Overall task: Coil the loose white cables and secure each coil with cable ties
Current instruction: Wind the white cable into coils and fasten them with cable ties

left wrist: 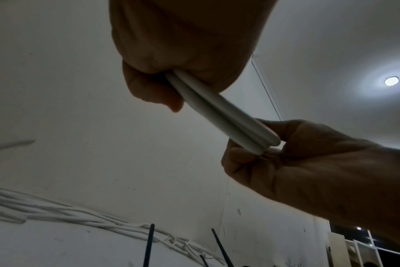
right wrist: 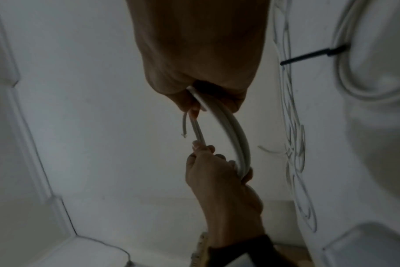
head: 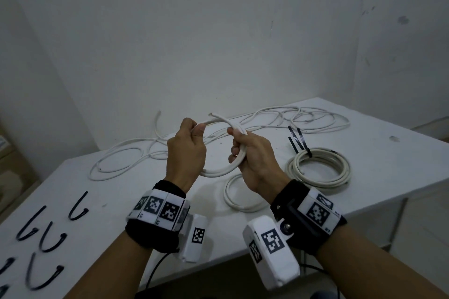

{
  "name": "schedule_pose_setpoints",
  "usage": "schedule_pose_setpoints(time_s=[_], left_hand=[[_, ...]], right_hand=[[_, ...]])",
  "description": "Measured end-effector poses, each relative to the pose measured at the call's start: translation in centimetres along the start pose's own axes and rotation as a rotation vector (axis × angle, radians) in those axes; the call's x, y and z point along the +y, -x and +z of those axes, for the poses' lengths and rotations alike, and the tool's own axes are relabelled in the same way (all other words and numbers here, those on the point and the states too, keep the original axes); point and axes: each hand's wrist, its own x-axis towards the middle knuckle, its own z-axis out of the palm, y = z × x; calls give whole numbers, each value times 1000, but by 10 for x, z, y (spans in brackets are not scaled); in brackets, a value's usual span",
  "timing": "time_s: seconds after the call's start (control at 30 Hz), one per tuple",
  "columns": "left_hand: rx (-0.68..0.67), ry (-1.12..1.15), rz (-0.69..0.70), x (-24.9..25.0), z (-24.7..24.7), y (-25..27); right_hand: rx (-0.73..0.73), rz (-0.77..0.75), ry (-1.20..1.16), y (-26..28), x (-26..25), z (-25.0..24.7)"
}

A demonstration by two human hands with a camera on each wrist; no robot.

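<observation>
I see my left hand [head: 187,150] and right hand [head: 252,158] both clenched round a partly coiled white round cable [head: 226,167] above the white worktop [head: 388,158].

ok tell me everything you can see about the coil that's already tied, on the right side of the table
The finished coil is white round cable, plastic-sheathed by its look, wound into several neat loops lying flat on the white table to the right of the right hand. Black cable ties cinch its far side, their long uncut tails sticking out toward the loose cable. No hand touches it.
</observation>
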Motion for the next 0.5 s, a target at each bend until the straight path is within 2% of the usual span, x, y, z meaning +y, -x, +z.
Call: schedule_pose_setpoints(time_s=[0.2,0.27,0.37,0.43,0.5], left_hand=[[-62,0,35,-1,-9,-7],[-107,-8,33,-1,-12,-8],[-194,-28,8,0,-15,-10],[-270,-50,2,2,-15,-12],[-328,-41,4,2,-15,-12]], right_hand=[[-50,-7,297,-7,-2,-13],[-73,-83,443,-9,-4,-15],[-130,-288,719,-11,-12,-16],[-213,-379,892,-12,-20,-13],[-323,-401,1017,-15,-26,-8]])
